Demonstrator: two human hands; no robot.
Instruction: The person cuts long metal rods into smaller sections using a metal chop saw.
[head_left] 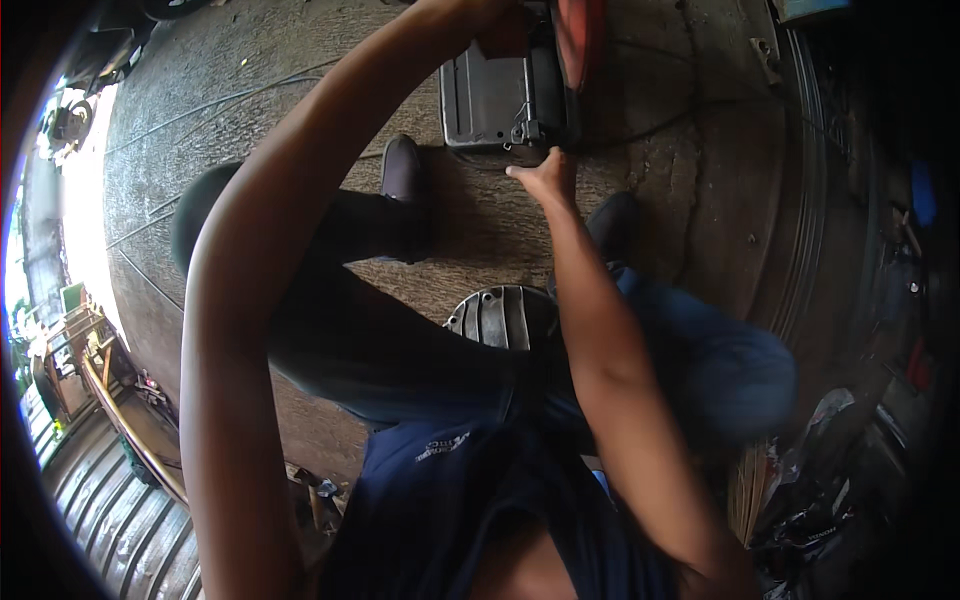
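In front of my feet sits a machine with a dark metal base [484, 95] and an upright red part [580, 40]; its exact kind is unclear. A small metal clamp-like fitting [526, 131] is on the base's near edge. My right hand [550, 178] is at that near edge, just below the fitting. Its thumb points left, apart from the raised fingers, and no held object shows. Stretched far forward, my left hand [478, 10] reaches the top of the machine beside a reddish-brown piece [505, 40]. The picture's upper edge and shadow hide its fingers.
A ribbed metal cover [500, 315] lies on the floor between my legs. Thin cables [215, 105] run across the rough floor. Long metal rods [808, 170] stretch along the right. Wooden furniture [95, 350] and corrugated sheet [120, 510] are at left; clutter [820, 480] fills the lower right.
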